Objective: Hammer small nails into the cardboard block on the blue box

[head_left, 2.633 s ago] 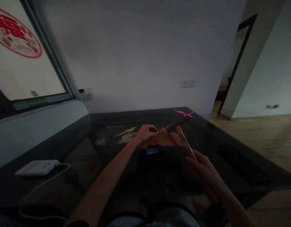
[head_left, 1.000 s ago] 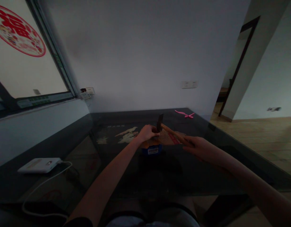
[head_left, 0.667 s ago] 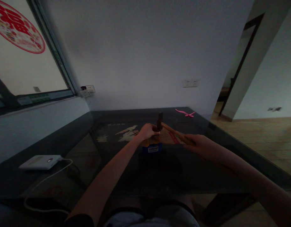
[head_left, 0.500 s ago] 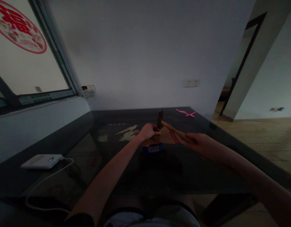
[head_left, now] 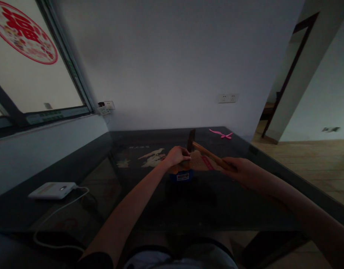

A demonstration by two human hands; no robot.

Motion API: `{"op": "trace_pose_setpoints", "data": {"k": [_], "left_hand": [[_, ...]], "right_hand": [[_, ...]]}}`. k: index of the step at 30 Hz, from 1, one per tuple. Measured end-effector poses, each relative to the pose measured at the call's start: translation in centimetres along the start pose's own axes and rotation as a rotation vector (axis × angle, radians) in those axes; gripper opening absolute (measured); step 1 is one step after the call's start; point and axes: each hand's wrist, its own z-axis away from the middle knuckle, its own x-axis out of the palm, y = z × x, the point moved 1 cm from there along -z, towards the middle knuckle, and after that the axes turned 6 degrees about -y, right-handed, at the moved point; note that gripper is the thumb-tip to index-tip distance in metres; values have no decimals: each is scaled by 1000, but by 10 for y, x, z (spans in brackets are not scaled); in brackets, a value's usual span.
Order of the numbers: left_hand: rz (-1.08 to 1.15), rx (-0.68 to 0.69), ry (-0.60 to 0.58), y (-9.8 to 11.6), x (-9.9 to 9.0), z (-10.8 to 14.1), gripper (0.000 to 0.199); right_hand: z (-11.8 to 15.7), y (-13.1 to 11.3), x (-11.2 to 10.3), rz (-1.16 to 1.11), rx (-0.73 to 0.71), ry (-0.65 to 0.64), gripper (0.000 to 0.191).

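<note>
My right hand is wrapped round the wooden handle of a hammer. The dark hammer head stands upright close beside my left fingertips. My left hand is pinched above a blue container with a white label; what its fingertips hold is too small to make out. Brown cardboard with a red band lies on top of the container and reaches right, under the hammer handle.
The dark glossy table carries a white power bank with a cable at the left and a pink ribbon at the back right. A wall with sockets rises behind the table, and a window is at the left.
The whole view has shifted slightly, moving everything a little to the right in the picture. Relative to the container, the hands and hammer look almost unchanged.
</note>
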Motion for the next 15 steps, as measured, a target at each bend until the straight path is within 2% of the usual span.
{"op": "trace_pose_setpoints", "data": {"k": [3, 6, 12, 15], "left_hand": [[-2, 10, -5, 2, -1, 1, 23], [-9, 14, -10, 3, -2, 2, 24], [-58, -13, -20, 3, -2, 2, 23], [-50, -28, -23, 4, -2, 3, 23]], "right_hand": [[-1, 5, 3, 20, -38, 28, 26], [-2, 8, 4, 57, -42, 0, 29], [3, -2, -3, 83, -8, -53, 36], [3, -2, -1, 122, -40, -42, 37]]}}
